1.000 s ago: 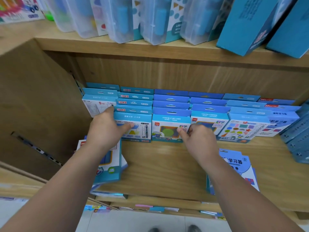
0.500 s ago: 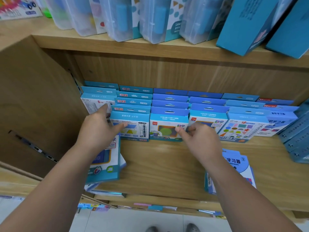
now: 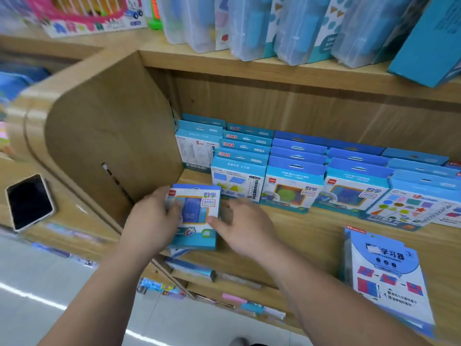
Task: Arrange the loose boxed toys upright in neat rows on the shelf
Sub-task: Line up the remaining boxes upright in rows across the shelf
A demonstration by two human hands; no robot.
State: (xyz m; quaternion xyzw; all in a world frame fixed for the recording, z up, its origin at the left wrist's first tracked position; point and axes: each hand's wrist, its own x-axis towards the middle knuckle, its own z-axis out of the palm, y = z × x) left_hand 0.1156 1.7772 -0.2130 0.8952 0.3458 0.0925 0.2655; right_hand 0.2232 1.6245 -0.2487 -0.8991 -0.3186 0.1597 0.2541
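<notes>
Your left hand (image 3: 152,221) grasps the loose maths box (image 3: 197,216), a blue-and-white pack with a window showing "50". The fingers curl round its left edge and onto its face. Your right hand (image 3: 245,227) is not clenched. Its thumb touches the box's right edge low down, and the other fingers lie spread and relaxed over the shelf board (image 3: 287,233), wrapped round nothing.

Take the wooden side panel (image 3: 112,136) as your mark. The maths box sits just right of the panel's front edge, at the board's front lip, face turned up toward you rather than standing. Another pack (image 3: 178,251) peeks out from under its lower edge, and you cannot tell whether the two touch.

Further right of the panel and back toward the rear wall, the upright blue boxes (image 3: 296,158) stand in several rows, one behind another. In the front row, the box nearest the panel shows coloured flat shapes (image 3: 237,181). The next one to the right has a green disc (image 3: 287,194).

Well to the right of the panel, at the board's front edge, a larger white-and-blue box marked with a 3 (image 3: 384,275) lies on its back.

Left of the panel, a dark phone (image 3: 28,202) lies face up on the neighbouring counter. Above the panel, clear plastic cases (image 3: 252,26) lean along the upper shelf.
</notes>
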